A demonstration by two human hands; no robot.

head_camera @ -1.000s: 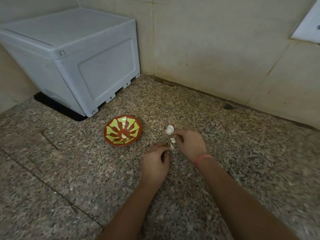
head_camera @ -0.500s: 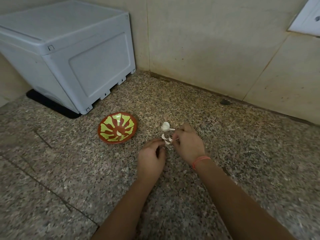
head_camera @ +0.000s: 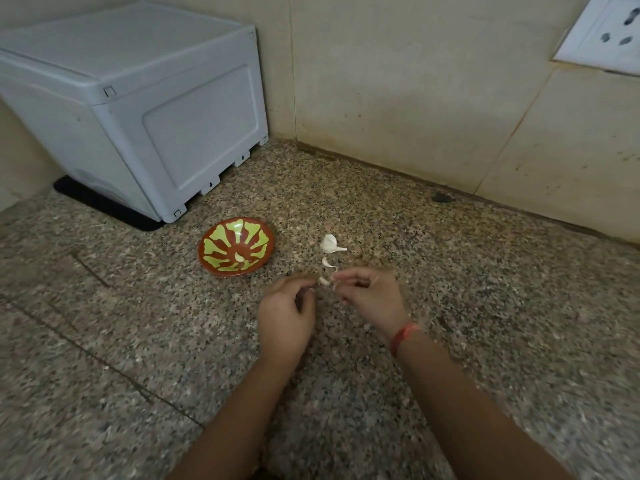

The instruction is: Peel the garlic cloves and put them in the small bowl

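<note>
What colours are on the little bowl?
Reddish-brown with yellow-green petal shapes on the little bowl, seen in the head view.

- A home kitchen corner: a speckled granite desk (head_camera: 485, 306) runs up against beige wall tiles (head_camera: 398, 98), which are stained along the bottom joint.
- A white wall socket (head_camera: 602, 36) is set into the tiles at the upper right.
- A grey plastic lidded box (head_camera: 138, 98) stands on a black mat (head_camera: 104, 209).
- A small painted bowl (head_camera: 236, 249) and garlic (head_camera: 329, 244) on the desk show food being prepared.
</note>
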